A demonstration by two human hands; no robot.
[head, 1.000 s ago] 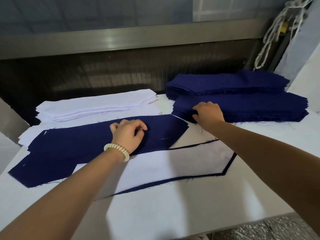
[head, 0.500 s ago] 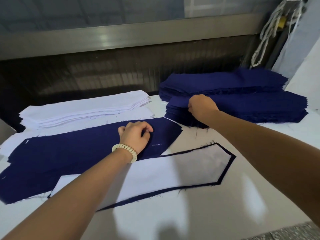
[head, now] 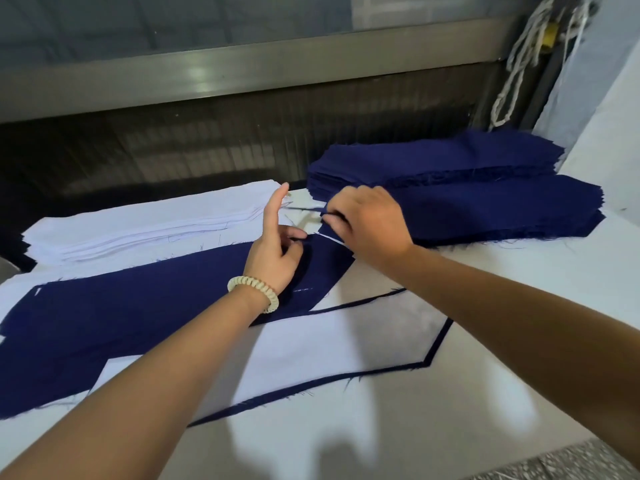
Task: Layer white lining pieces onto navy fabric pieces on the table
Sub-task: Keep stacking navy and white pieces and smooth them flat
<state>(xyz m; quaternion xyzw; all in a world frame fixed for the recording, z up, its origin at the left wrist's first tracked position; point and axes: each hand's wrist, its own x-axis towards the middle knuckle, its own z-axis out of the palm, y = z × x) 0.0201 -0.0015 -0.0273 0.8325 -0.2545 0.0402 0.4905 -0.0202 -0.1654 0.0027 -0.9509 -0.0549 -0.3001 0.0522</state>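
A flat navy piece (head: pixel 138 317) lies on the table's left half. In front of it a white lining piece (head: pixel 329 351) sits on another navy piece, whose edge (head: pixel 437 344) shows as a thin border. Two navy stacks (head: pixel 485 206) stand at the back right, and a white lining stack (head: pixel 156 220) at the back left. My right hand (head: pixel 367 220) pinches the near left corner of the nearer navy stack's top piece and holds it slightly raised. My left hand (head: pixel 277 244) hovers just left of that corner, index finger pointing up, holding nothing I can see.
The white table (head: pixel 450 410) ends at the lower right, above speckled floor (head: pixel 571 462). A dark machine opening (head: pixel 207 150) under a metal bar runs along the back. A white rope (head: pixel 519 64) hangs at the top right beside a pale wall.
My left hand has lifted off the flat navy piece and risen toward the stack's corner. My right hand has gone from resting on the stack's edge to pinching up the top piece's corner.
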